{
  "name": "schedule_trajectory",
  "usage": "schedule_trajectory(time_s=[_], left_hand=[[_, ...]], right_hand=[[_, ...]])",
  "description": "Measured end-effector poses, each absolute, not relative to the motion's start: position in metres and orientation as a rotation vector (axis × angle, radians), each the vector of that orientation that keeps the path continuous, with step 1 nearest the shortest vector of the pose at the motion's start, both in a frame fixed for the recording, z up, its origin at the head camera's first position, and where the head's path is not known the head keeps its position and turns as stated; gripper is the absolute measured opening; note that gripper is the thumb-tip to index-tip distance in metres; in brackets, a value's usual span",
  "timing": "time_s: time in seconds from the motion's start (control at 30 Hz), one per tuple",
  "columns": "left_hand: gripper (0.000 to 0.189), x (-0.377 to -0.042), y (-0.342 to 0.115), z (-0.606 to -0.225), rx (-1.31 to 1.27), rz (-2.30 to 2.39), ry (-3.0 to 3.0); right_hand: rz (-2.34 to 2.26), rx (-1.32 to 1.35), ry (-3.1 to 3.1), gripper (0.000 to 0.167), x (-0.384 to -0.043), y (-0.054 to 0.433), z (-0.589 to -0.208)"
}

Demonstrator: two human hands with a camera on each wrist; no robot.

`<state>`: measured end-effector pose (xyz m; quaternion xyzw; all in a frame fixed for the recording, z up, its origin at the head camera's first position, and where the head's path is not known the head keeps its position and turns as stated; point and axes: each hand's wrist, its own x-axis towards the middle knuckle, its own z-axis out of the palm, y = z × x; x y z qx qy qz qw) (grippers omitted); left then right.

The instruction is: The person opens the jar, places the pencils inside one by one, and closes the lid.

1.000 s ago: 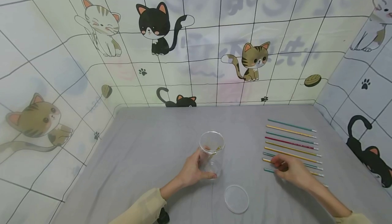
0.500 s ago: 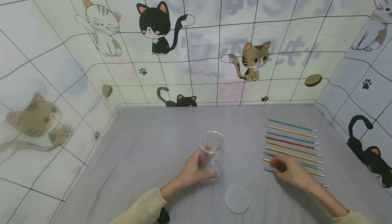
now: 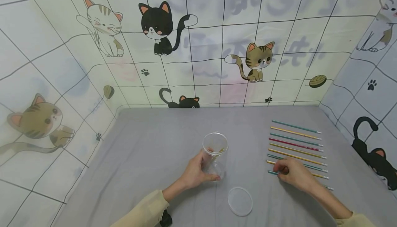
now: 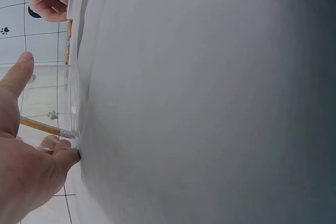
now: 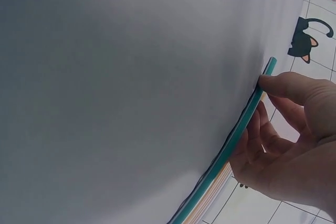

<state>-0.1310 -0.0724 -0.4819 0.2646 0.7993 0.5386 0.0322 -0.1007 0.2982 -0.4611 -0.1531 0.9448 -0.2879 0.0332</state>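
Note:
My left hand (image 3: 193,173) is wrapped round a clear plastic cup (image 3: 219,165) standing on the table. Inside the cup leans a yellow pencil (image 4: 39,125), its eraser end at the bottom. To the right, my right hand (image 3: 296,174) pinches the nearest green pencil (image 5: 226,150) near its unerased end, thumb on one side and fingers on the other. That pencil still lies along the table at the front of a row of pencils. Beyond it a red pencil (image 3: 296,145) and several yellow and green ones lie roughly parallel. My right hand covers the middle of the closest pencils.
A clear round lid (image 3: 240,201) lies flat in front of the cup, between both hands. Grey cloth (image 3: 155,137) covers the table. Behind and at both sides hangs a curtain (image 3: 204,47) printed with cats. Something small and black (image 3: 166,218) sits at my left sleeve.
Very little differs. My right hand has shifted slightly at the nearest green pencil, while my left hand and the cup have stayed in place.

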Motion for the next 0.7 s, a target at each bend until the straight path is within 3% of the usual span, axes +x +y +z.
schedule_trajectory(time_s=[0.7], left_hand=[[0.085,-0.131,-0.072,-0.482,0.829,1.66,2.464]], right_hand=[[-0.986,-0.57,2.826,0.018,-0.103,0.304,-0.441]])
